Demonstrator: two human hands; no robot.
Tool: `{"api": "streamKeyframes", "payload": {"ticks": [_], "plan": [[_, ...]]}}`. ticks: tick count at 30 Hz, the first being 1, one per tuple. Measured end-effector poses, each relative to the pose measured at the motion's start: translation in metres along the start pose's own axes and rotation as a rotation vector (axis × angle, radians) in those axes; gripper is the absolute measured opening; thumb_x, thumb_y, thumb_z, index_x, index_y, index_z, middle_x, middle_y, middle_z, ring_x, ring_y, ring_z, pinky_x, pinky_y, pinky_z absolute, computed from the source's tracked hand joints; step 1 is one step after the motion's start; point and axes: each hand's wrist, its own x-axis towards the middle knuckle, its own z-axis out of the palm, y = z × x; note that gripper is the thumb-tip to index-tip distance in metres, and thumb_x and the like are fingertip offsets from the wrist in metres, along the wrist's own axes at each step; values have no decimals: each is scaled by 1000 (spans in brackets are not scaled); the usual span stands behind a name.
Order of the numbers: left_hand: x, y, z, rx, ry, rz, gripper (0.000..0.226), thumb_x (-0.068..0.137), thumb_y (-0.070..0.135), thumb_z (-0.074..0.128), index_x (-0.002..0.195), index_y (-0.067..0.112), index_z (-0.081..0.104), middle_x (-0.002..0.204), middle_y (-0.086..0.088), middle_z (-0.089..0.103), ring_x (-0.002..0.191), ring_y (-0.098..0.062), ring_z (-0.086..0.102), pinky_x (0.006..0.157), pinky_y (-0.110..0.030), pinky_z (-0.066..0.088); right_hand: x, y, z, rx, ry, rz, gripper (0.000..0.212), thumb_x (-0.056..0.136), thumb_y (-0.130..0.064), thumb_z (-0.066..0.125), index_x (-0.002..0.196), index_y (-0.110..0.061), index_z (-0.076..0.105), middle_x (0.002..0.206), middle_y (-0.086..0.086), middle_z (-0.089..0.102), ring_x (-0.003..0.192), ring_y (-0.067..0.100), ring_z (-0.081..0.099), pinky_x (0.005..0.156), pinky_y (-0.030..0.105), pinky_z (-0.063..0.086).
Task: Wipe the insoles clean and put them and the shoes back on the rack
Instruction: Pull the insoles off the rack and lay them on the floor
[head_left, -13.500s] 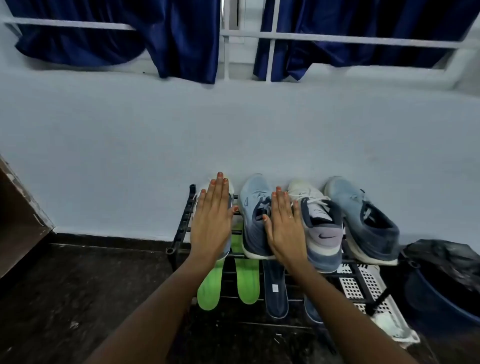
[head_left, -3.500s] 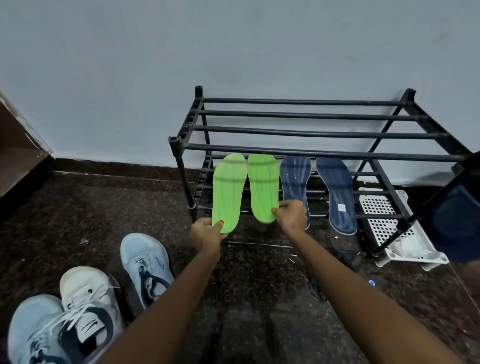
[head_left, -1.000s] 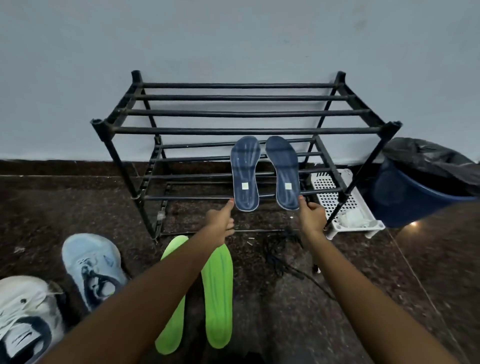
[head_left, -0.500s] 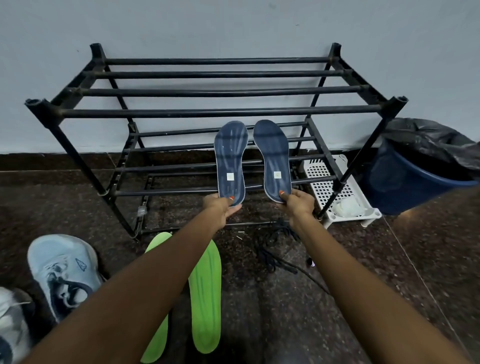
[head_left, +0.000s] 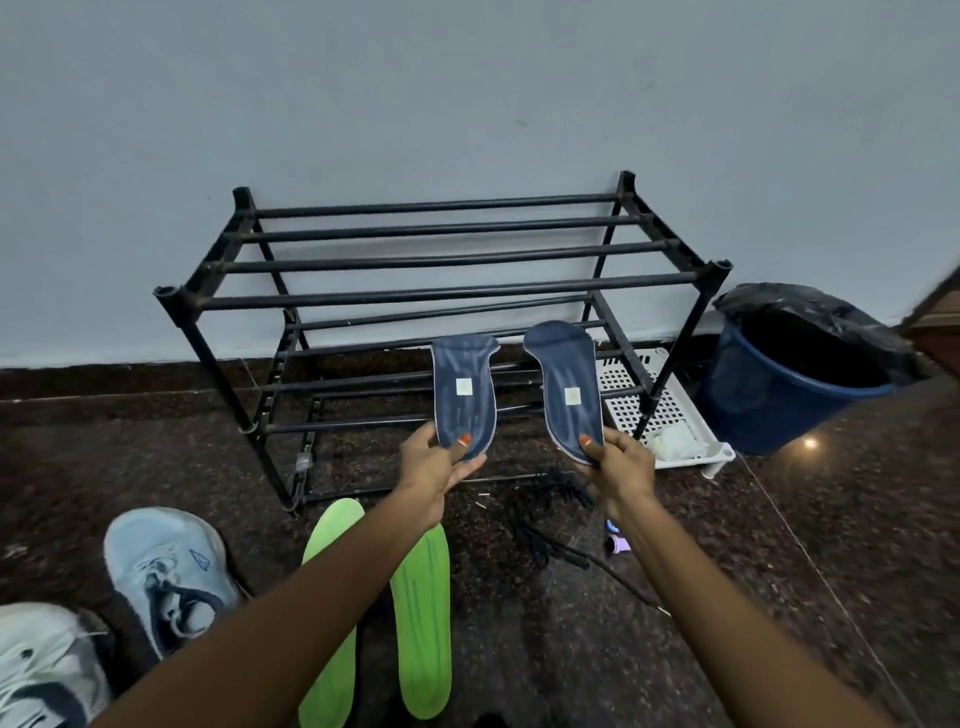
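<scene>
Insoles (head_left: 464, 397) navy, pale streaks, square white label (head_left: 464, 386) each, held upright

Wall (head_left: 467, 104): pale blue-grey, plain, closing the far edge of the floor.
Skirting (head_left: 104, 376): a dark band along the wall's foot.
Floor (head_left: 831, 571): dark speckled polished stone, with a small bright glint of light towards its right side.
Bin (head_left: 769, 410): blue, round, standing on the floor near the wall on the right, fitted with a black liner (head_left: 810, 312) folded over its rim.
Tray (head_left: 675, 410): white perforated plastic, just left of the bin, holding a crumpled white lump (head_left: 675, 441) at its near end.
Cord (head_left: 545, 519): black, tangled, mid-floor.
Small purple object (head_left: 618, 543): beside the cord, kind unclear.
Brown wooden piece (head_left: 935, 332): at the right edge, cut off.
</scene>
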Motion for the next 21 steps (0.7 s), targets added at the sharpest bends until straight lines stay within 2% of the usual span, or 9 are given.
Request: {"api": "streamKeyframes", "payload": {"ticks": [2, 5, 7, 13, 16, 18, 21], "plan": [[-19, -3, -4, -13, -34, 3, 32, 89, -7, 53, 121, 0, 53, 104, -12, 63, 83, -19, 64, 79, -31, 51, -15, 0, -11, 31, -21, 3, 17, 85, 5, 57, 100, -1, 59, 72, 8, 65, 45, 6, 61, 41, 18, 49], [-46, -12, -12, -12, -87, 25, 29, 88, -7, 54, 115, 4, 54, 94, -7, 65, 81, -17, 65, 64, -26, 57, -42, 4, -27, 28, -66, -7, 11, 85, 4, 56, 92, -4, 58, 56, -4, 67, 45, 4, 60, 43, 16, 50], [-62, -23, -20, 1, -117, 34, 27, 87, -6, 55, 112, 5, 55, 94, -8, 66, 82, -19, 66, 59, -23, 57, -60, 9, -40, 24, -85, -3, 10, 85, 3, 56, 90, -5, 57, 56, -6, 67, 47, 3, 60, 43, 15, 49], [-91, -70, -47, 56, -154, -14, 23, 87, -5, 56, 100, 15, 58, 95, -6, 69, 74, -14, 71, 58, -21, 55, -99, 46, -80, -3, -78, 41, 12, 84, 7, 54, 83, -5, 58, 56, -6, 68, 48, 2, 61, 43, 14, 48], [-91, -99, -58, 75, -115, -69, 21, 87, -7, 55, 98, 11, 58, 93, -7, 67, 74, -15, 68, 54, -21, 54, -104, 74, -97, -33, -51, 60, 13, 84, 9, 54, 81, -3, 57, 54, -4, 67, 44, 1, 58, 38, 12, 43], [-86, -120, -62, 94, -96, -105, 20, 86, -9, 54, 98, 8, 57, 91, -8, 66, 69, -14, 69, 53, -21, 54, -102, 95, -107, -53, -31, 93, 11, 83, 10, 54, 83, -1, 58, 55, -3, 68, 45, 3, 59, 40, 14, 45], [-74, -153, -67, 112, -63, -161, 22, 87, -11, 52, 104, 3, 55, 98, -17, 63, 76, -21, 65, 52, -21, 54, -96, 125, -118, -80, 23, 138, 11, 82, 10, 55, 81, 0, 58, 52, -1, 66, 43, 4, 58, 39, 16, 46]]}}
